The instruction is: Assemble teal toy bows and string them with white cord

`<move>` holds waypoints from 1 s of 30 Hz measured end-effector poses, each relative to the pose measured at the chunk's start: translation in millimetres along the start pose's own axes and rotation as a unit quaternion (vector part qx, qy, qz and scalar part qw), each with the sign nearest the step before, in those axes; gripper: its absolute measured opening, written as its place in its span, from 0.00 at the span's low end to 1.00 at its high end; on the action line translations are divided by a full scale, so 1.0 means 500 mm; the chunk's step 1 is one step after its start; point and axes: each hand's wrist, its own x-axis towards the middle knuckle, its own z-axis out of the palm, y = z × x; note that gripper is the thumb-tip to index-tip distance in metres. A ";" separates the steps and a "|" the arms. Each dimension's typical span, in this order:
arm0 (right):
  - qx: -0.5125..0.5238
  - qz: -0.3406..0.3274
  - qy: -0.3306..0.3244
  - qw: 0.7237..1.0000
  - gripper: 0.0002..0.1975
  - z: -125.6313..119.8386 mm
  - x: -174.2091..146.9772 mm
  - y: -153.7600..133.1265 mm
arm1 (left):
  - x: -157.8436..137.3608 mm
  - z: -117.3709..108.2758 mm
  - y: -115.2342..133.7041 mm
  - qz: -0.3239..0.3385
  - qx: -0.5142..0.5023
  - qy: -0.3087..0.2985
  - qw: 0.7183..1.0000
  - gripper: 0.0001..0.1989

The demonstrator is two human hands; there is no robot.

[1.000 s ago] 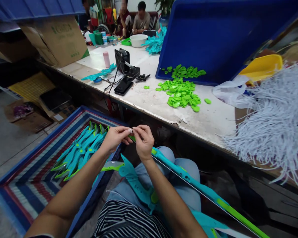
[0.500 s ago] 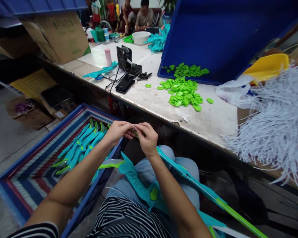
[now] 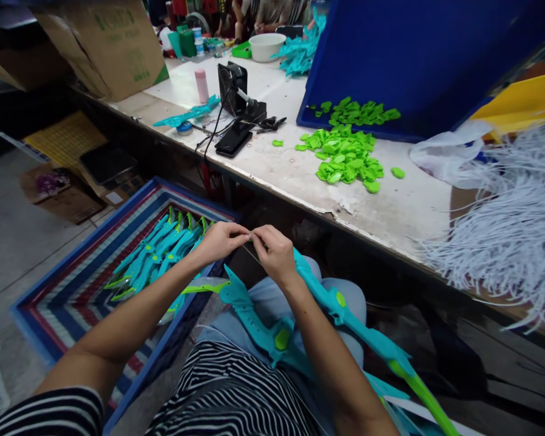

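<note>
The long turquoise-and-lime plastic bow-shaped piece point(image 3: 375, 340) slants across our denim-covered knees point(image 3: 356, 300), below the near edge of the white-topped worktop point(image 3: 404, 212); one end is out of sight behind our right hand point(image 3: 275, 253). Just off that worktop edge, our left hand point(image 3: 222, 242) meets the right, each grip narrow, fingertips pinching a small pale bit point(image 3: 250, 235) that we cannot identify. A second turquoise plastic piece point(image 3: 257, 327) with a lime hexagon point(image 3: 281, 339) lies farther from the worktop. We judge the step in hand to be fine fingertip fastening at the slanting piece's end; the next move seems to call for two steady pinches and a light, exact pull.
</note>
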 end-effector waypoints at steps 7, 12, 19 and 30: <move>-0.096 0.051 -0.003 0.994 0.11 0.041 -0.054 0.057 | -0.011 0.045 -0.065 0.022 0.031 -0.014 0.999 0.07; -0.014 0.068 0.042 0.997 0.08 0.041 -0.075 0.030 | -0.129 0.030 -0.095 -0.025 -0.025 0.198 0.980 0.10; 0.033 -0.069 -0.160 0.984 0.11 0.127 -0.115 -0.069 | -0.415 0.061 -0.164 -0.500 -0.203 0.102 0.835 0.19; -0.072 -0.001 -0.377 0.923 0.20 0.205 -0.127 -0.090 | -0.349 0.112 -0.183 -0.527 -0.423 0.171 0.717 0.08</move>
